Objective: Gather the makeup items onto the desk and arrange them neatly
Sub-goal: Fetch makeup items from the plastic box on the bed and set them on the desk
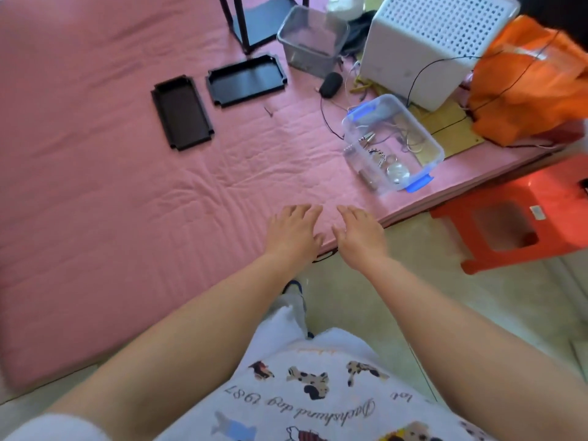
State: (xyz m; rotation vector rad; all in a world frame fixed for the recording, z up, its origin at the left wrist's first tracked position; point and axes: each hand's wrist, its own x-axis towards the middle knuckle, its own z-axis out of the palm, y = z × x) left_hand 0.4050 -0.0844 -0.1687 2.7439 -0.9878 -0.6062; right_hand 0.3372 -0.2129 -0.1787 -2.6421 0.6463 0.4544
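My left hand [292,232] and my right hand [359,235] reach forward side by side over the near corner of a pink mattress [111,192], fingers relaxed and holding nothing. A clear plastic box with blue clips [393,143] lies on the mattress ahead to the right, with small metal and glass items inside. Two empty black trays [182,112] [246,80] lie flat further back on the left. I cannot make out which items are makeup.
A black frame's legs [240,23] stand at the back. Beside them are an empty clear bin [313,41], a white perforated crate [439,43] and an orange bag [534,78]. A black oval object [331,85] and cables lie near the crate. An orange stool [515,218] stands on the floor at right.
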